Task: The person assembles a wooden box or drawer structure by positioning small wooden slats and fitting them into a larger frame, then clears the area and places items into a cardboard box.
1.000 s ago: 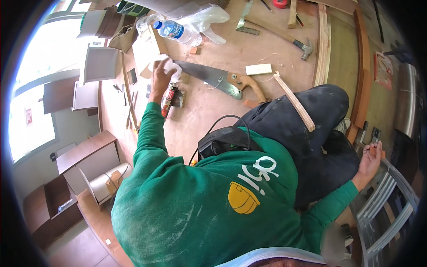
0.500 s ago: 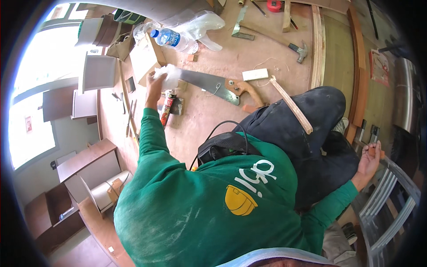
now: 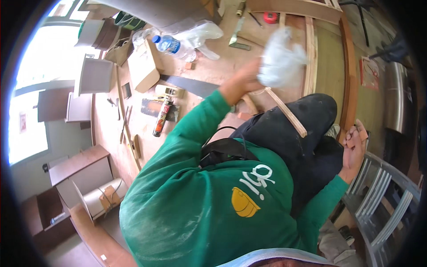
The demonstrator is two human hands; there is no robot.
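Observation:
My left hand (image 3: 251, 75) reaches across to the right, gripping a whitish plastic bag (image 3: 282, 62) blurred by motion; its contents cannot be made out. Small orange-brown wooden blocks (image 3: 354, 141) are held in the curled fingers of my right hand (image 3: 352, 153), beside my knee. Beneath the left forearm lies a handsaw (image 3: 189, 84), its blade partly covered. A thin wooden strip (image 3: 288, 113) rests across my thigh. Left of my arm are a sealant cartridge (image 3: 163, 117) and a cream-coloured object (image 3: 169, 91).
A water bottle (image 3: 171, 47) lies beside clear plastic bags (image 3: 202, 35) and a pale box (image 3: 143, 66). Farther off are a metal square (image 3: 238, 40) and a red tape measure (image 3: 270, 17). Long boards (image 3: 348, 75) run along the right, above a metal ladder (image 3: 382, 200).
My left hand has swung rightward with the plastic bag, away from the saw's tip, uncovering the cream-coloured object. My right hand has moved slightly up and left, its blocks now more visible.

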